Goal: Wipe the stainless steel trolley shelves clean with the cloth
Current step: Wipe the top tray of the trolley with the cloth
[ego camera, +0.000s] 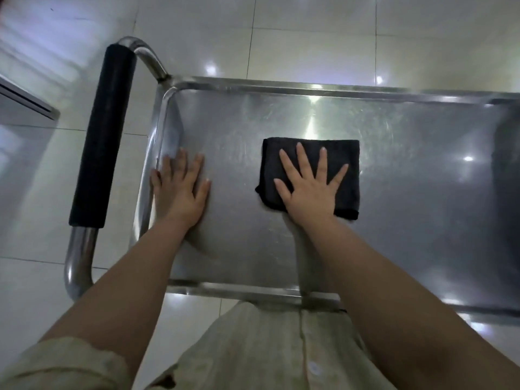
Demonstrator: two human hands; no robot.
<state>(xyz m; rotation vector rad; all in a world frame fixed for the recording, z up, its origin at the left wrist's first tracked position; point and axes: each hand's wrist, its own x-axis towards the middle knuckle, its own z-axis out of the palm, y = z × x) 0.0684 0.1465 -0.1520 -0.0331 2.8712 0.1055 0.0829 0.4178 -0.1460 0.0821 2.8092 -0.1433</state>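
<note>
I'm pressing the cloth [350, 192] onto the shelf [408, 192], right hand [309, 190] fingers [302, 159] spread flat; left hand [180, 190] is bracing, open-palmed. Wiping looks underway; next needs an even sideways sweep.

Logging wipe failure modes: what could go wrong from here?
Right hand lies flat on the folded black cloth, ungripped: it may slide off or bunch mid-stroke. Left hand rests bare on the shelf near the rim, probably leaving prints. Pushing could shift the trolley on the glossy tiles.
</note>
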